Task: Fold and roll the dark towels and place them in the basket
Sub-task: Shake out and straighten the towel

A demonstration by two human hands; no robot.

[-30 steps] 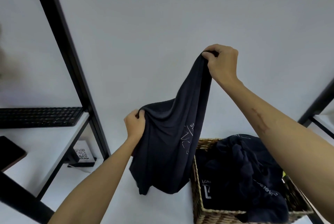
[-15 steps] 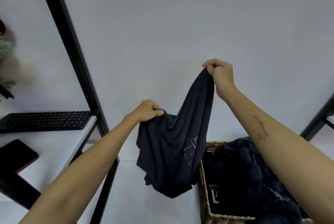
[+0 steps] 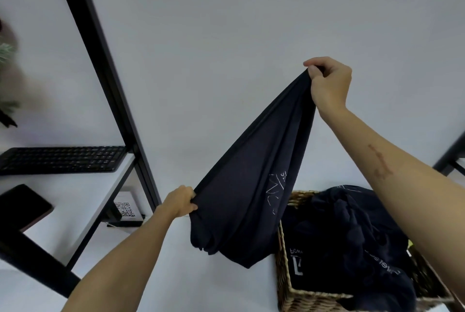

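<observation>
A dark navy towel (image 3: pixel 246 180) with white markings hangs in the air, stretched on a slant between my two hands. My right hand (image 3: pixel 328 82) pinches its upper corner high at the right. My left hand (image 3: pixel 180 201) grips its lower edge at centre left. The cloth's bottom droops just left of a woven basket (image 3: pixel 285 294) at the lower right. More dark cloth (image 3: pixel 352 236) with white lettering lies heaped in the basket and spills over its front rim.
A black metal shelf frame (image 3: pixel 105 67) slants across the left. On its white shelf lie a black keyboard (image 3: pixel 60 159) and a dark flat object (image 3: pixel 20 206). A small box with a QR code (image 3: pixel 125 209) sits below. A plant (image 3: pixel 6 80) shows at the left edge.
My hands have drawn apart: the right one rose and moved right, the left one dropped lower. The towel's top edge is now pulled taut between them.
</observation>
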